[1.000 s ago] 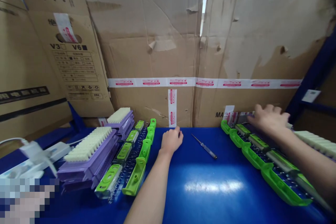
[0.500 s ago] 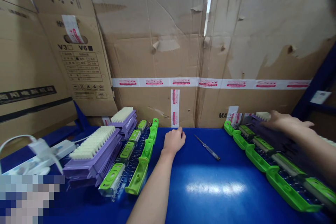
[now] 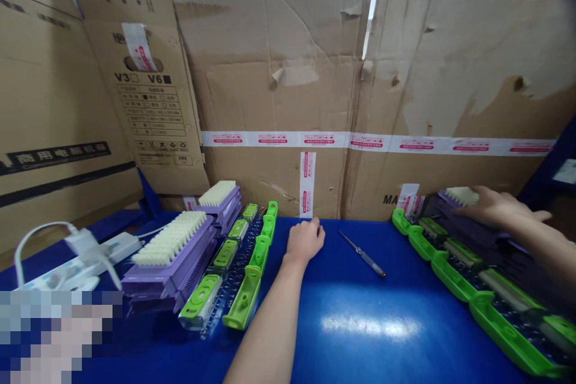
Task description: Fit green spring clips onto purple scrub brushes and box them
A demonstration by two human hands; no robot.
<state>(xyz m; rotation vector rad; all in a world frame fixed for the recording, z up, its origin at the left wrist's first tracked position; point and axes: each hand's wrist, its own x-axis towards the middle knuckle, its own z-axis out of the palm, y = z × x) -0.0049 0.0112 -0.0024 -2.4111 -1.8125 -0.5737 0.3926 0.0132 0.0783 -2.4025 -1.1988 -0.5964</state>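
The right hand [image 3: 501, 209] largely hid the cream-bristled purple plastic block [image 3: 462, 195] a second ago; now bristles show beside its fingers, rightward of the slim clear-handled screwdriver [image 3: 362, 254]. Work seems centred there; I can't tell if it grips. The left hand [image 3: 306, 241], screwdriver's left, has curled fingers, grip hidden. Brown printed cardboard [image 3: 153, 159] further left reads "V3", "V6".
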